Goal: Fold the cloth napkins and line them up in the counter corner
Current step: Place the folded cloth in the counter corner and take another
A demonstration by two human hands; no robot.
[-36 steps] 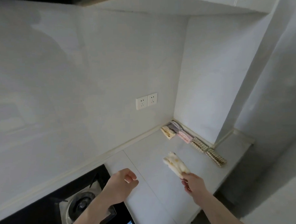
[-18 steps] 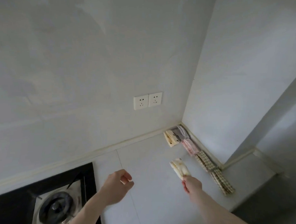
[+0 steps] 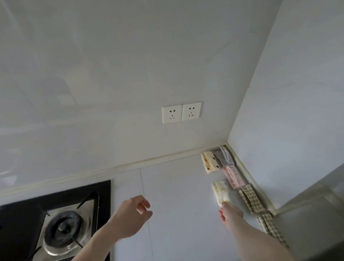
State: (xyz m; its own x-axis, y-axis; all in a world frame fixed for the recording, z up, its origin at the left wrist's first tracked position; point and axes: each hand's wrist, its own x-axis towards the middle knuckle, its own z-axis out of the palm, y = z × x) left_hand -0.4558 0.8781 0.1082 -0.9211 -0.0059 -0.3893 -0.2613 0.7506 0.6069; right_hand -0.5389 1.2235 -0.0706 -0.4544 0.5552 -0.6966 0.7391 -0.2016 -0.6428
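Observation:
My right hand (image 3: 229, 211) pinches a folded cream napkin (image 3: 221, 192) by its near end and holds it above the white counter (image 3: 179, 198), just left of the row. Several folded napkins line the right wall: a cream spotted one (image 3: 209, 161) and a grey one (image 3: 223, 157) in the corner, then a pink one (image 3: 234, 176), then two brown checked ones (image 3: 251, 200) (image 3: 272, 229). My left hand (image 3: 132, 216) hovers over the counter with fingers loosely curled, holding nothing.
A black gas hob (image 3: 53, 228) with a round burner sits at the lower left. Two wall sockets (image 3: 181, 112) are on the back wall. The counter narrows into a ledge (image 3: 310, 209) at the right past the wall corner.
The view has swung left and closer to the corner. My right hand has carried the cream napkin forward toward the pink one. My left hand stays loosely curled over the counter.

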